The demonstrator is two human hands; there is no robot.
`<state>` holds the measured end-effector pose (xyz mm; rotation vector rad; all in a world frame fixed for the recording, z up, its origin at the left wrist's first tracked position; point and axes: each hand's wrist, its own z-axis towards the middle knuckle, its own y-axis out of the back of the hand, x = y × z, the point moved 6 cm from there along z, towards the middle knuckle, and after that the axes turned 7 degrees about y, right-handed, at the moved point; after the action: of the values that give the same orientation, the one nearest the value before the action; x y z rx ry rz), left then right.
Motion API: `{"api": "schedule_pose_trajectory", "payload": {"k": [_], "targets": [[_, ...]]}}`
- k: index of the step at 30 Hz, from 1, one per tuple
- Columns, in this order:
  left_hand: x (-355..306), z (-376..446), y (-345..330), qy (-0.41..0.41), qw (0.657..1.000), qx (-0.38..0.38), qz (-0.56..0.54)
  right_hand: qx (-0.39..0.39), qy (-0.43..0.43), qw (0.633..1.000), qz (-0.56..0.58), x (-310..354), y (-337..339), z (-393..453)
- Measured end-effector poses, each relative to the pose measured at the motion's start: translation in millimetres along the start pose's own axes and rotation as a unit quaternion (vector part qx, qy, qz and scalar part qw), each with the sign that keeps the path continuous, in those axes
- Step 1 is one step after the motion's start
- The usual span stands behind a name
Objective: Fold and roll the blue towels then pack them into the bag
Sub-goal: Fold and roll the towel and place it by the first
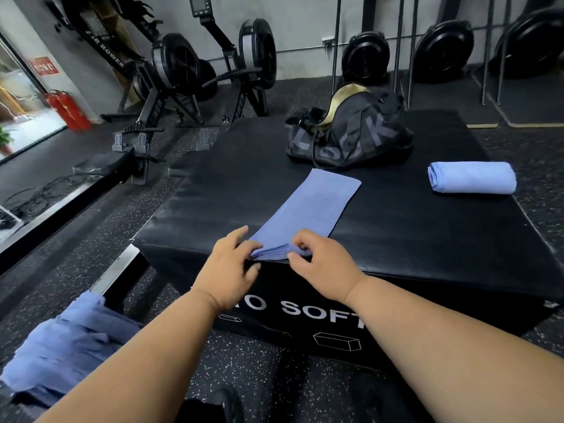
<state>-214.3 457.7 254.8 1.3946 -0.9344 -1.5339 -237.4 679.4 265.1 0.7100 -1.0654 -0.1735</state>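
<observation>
A blue towel [308, 209], folded into a long strip, lies on the black soft box [396, 233] and runs away from me toward the bag. My left hand [227, 270] and my right hand [320, 264] both pinch its near end at the box's front edge, where the cloth is curled up into a small fold. A rolled blue towel [473, 177] lies at the right of the box top. The black duffel bag [348, 132] with a gold strap stands at the back of the box, its opening hard to make out.
A heap of loose blue towels [67, 346] lies at my lower left on a bench. Rowing machines [183, 71] stand behind on the left, red fire extinguishers [68, 109] by the glass door, and fan machines [442, 53] along the back wall.
</observation>
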Motion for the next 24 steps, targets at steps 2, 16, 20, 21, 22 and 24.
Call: {"api": "schedule_pose_trajectory", "payload": {"k": [2,16,20,21,22,24], "targets": [[-8.0,-7.0,-6.5,-0.042,0.999,-0.007,0.000,-0.014,-0.024,0.999,0.042,-4.0,17.1,-13.4],[-68.0,-23.4,-15.6,-0.059,0.987,0.004,-0.151,0.024,-0.031,0.998,-0.053,-16.1,54.5,-69.1],[-58.9,-29.0,-16.7,-0.019,0.983,-0.006,-0.184,-0.009,-0.052,0.998,-0.022,-20.5,59.4,-63.7],[-59.7,-30.0,-13.7,-0.013,0.981,-0.013,-0.193,-0.008,-0.054,0.998,-0.018,-21.1,58.9,-61.1],[-62.1,-30.2,-9.5,-0.011,0.978,-0.019,-0.208,-0.005,-0.057,0.998,-0.016,-22.8,58.3,-58.2],[-69.9,-27.4,-1.1,-0.012,0.969,-0.020,-0.245,-0.011,-0.066,0.998,-0.014,-27.2,58.7,-52.3]]}}
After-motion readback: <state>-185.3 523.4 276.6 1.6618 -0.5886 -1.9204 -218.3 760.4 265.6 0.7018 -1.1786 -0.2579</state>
